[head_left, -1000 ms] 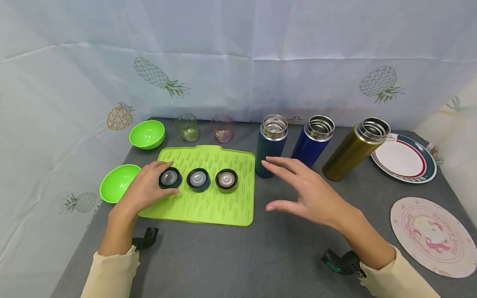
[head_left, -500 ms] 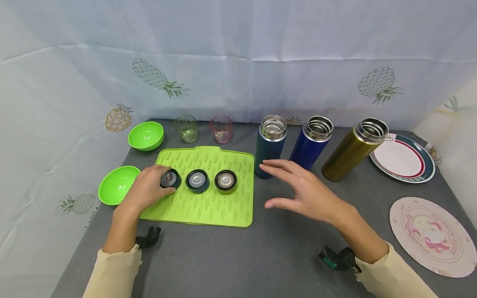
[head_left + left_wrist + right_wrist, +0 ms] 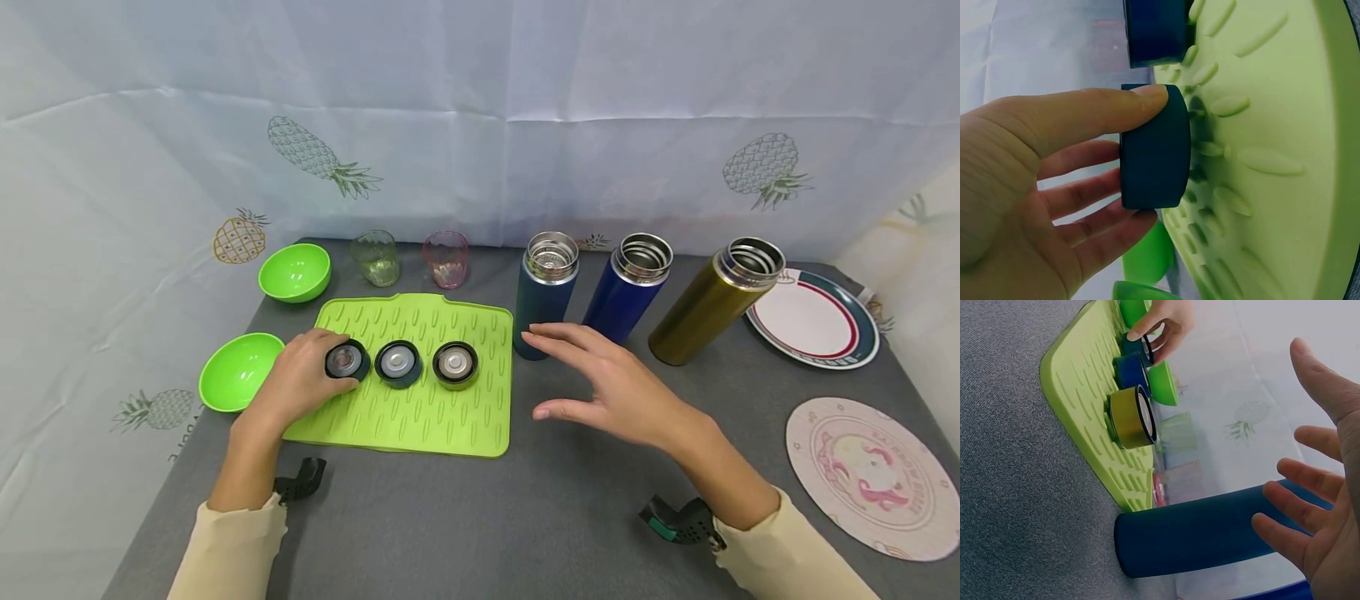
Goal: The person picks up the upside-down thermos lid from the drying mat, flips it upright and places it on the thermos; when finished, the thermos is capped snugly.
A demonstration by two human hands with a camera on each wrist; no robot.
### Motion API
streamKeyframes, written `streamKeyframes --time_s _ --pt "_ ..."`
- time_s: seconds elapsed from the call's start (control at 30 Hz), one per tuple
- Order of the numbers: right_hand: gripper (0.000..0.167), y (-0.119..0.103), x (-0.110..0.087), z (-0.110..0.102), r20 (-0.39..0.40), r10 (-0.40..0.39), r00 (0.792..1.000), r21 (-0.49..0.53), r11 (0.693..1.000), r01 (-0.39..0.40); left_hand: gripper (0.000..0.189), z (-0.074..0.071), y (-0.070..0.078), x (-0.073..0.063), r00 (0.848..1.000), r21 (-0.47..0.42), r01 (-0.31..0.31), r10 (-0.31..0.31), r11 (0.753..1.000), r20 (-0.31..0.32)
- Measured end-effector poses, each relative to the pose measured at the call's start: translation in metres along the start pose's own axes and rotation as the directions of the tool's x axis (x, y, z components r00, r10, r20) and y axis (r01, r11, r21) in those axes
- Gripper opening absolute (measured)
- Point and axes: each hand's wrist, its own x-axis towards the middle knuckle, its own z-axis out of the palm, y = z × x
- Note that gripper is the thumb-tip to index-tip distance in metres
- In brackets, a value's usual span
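Note:
My left hand point(image 3: 303, 379) pinches a dark teal bottle lid point(image 3: 1155, 153) between thumb and fingers. The lid is upside down, its silver inner side up, at the left of a green ridged mat point(image 3: 450, 425); whether it touches the mat I cannot tell. Beside it on the mat lie a blue lid point(image 3: 397, 362) and a gold lid point(image 3: 1130, 419), both also inside up. My right hand point(image 3: 618, 383) hovers with spread fingers, holding nothing, in front of an uncapped teal bottle point(image 3: 543, 304). To the right stand a blue bottle point(image 3: 626, 296) and a gold bottle point(image 3: 697, 317), both uncapped.
Two green bowls point(image 3: 295, 273) sit left of the mat. Behind it stand a greenish glass point(image 3: 377, 260) and a pink glass point(image 3: 447, 260). At the right lie a rimmed plate point(image 3: 806, 321) and a round pink mat point(image 3: 870, 479). A patterned cloth point(image 3: 480, 125) hangs behind the grey table.
My left fingers have closed on the teal lid, and it has shifted slightly right, closer to the blue lid. My right hand has moved only a little to the left.

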Motion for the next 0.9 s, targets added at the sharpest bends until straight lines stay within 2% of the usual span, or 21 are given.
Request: streamKeyframes --time_s 0.27,0.57,0.9 --pt "0.080 0.000 -0.001 0.000 0.006 0.009 1.000 -0.002 1.000 -0.009 0.065 -0.001 0.001 -0.001 0.999 -0.053 -0.012 0.010 0.999 -0.031" --pt "0.081 0.000 -0.002 0.000 0.010 0.016 1.000 -0.013 1.000 -0.016 0.067 -0.005 0.000 -0.003 0.998 -0.153 0.013 -0.022 0.988 -0.052" --pt "0.081 0.000 -0.002 0.000 0.013 0.016 1.000 -0.019 1.000 -0.016 0.069 -0.011 0.005 -0.006 0.997 -0.230 0.012 -0.030 0.973 -0.077"
